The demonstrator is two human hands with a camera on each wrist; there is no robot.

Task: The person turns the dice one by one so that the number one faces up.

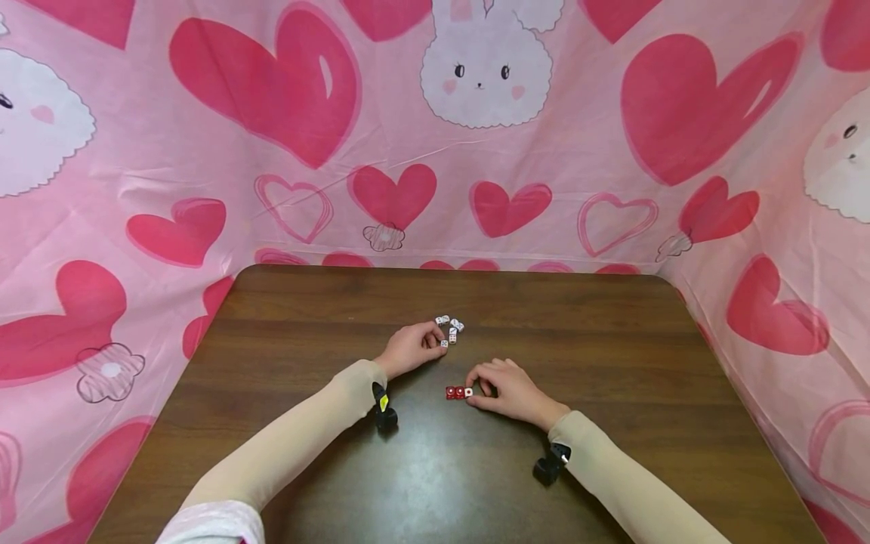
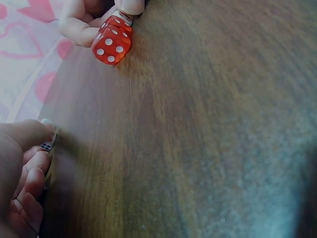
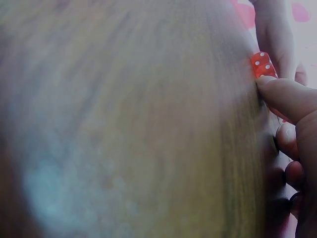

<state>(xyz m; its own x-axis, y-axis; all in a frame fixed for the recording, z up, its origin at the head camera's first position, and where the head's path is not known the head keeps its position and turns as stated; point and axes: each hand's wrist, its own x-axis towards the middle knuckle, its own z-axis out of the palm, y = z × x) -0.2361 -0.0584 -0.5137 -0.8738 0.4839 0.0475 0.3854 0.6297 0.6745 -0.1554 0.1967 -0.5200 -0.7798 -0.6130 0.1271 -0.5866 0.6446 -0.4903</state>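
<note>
Between the thumb and fingertips of my left hand [image 1: 411, 349] is a white die [image 1: 445, 344], whose dotted face also shows in the left wrist view at the fingertips. More white dice [image 1: 457, 326] lie close together just beyond those fingers. My right hand [image 1: 513, 391] pinches another white die [image 1: 469, 392], which sits at the right end of a short row. Two red dice [image 1: 455, 393] with white dots make up the rest of that row. In the right wrist view, the right thumb [image 3: 285, 94] partly covers a red die [image 3: 261, 63].
Both hands work over a brown wooden table [image 1: 326, 302]. Behind it and along its sides hangs a pink cloth [image 1: 408, 143] printed with hearts and rabbits. A small black device [image 1: 384, 412] is strapped on the left wrist, and another [image 1: 549, 465] on the right.
</note>
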